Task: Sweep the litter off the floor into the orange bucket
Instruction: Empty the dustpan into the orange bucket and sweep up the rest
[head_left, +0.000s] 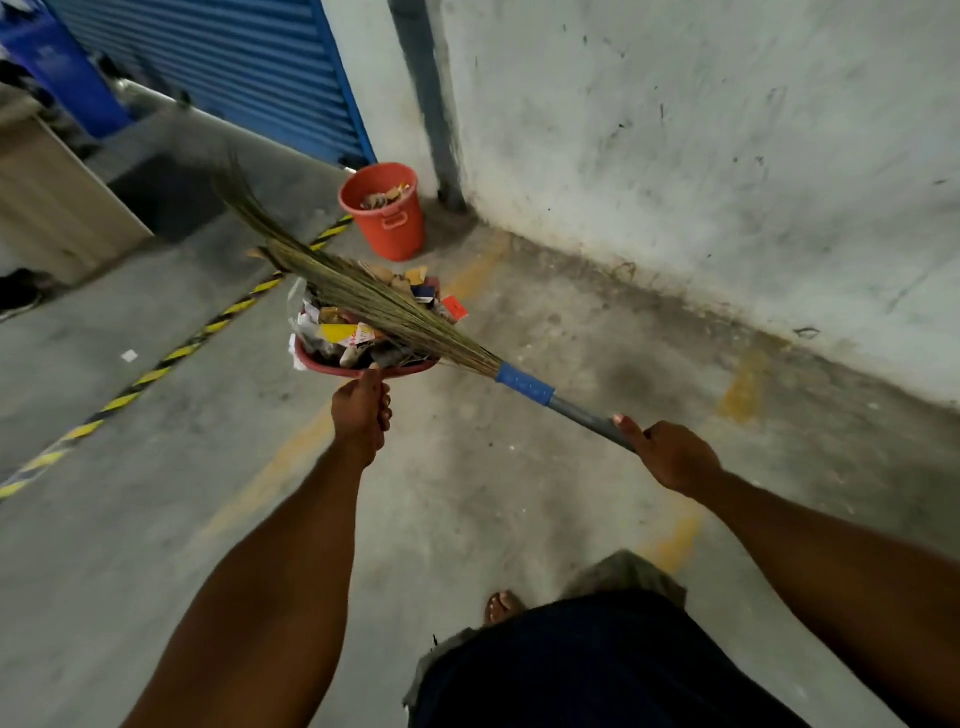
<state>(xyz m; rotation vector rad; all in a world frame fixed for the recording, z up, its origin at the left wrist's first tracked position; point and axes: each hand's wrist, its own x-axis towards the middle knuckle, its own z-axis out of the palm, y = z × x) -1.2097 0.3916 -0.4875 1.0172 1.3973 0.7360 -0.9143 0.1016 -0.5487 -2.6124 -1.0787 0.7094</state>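
At the floor's (467, 493) far corner, against the wall (675, 156), stands the orange bucket (389, 228). A broom (374, 301) lies across the red dustpan (363, 370), which is heaped with litter (337, 332). The left hand (361, 410) grips the pan's handle; the right hand (670, 457) curls round the broom's handle.

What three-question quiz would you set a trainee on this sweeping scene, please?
1. True or false: the orange bucket is empty.
2. Which hand grips the broom? A) left B) right
3. Fill in: the bristles rest across litter piled in the red ____.
Key: 1 false; 2 B, the right hand; 3 dustpan, held by the left hand.
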